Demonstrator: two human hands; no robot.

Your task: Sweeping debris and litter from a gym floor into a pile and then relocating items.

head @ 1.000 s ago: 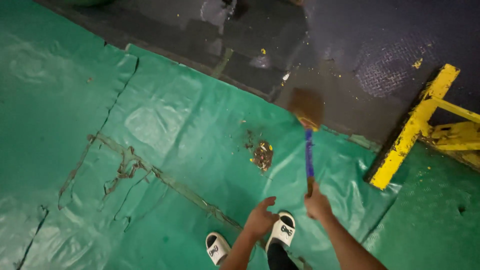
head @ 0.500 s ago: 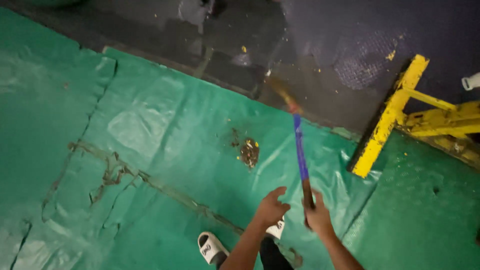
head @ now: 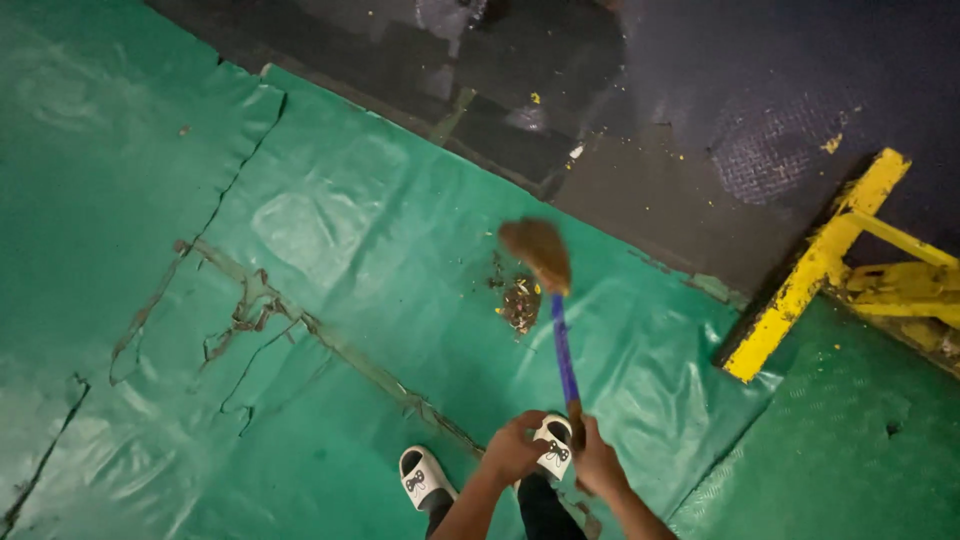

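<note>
A blue-handled broom point(head: 556, 330) is grasped at its near end by the right hand point(head: 598, 462), the left hand point(head: 515, 447) being closed just beside it, while its brown head rests beside a debris pile point(head: 520, 302) on the green floor sheet point(head: 330, 230), with a yellow frame point(head: 815, 270) far right.

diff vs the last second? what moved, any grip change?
The brown bristle head of the blue-handled broom swept from the dark floor back onto the green mat, stopping beside the small debris pile. Left hand, open just before, now closes near the handle's end; right hand keeps its grip. Debris pile, yellow metal frame and white sandals unchanged.
</note>
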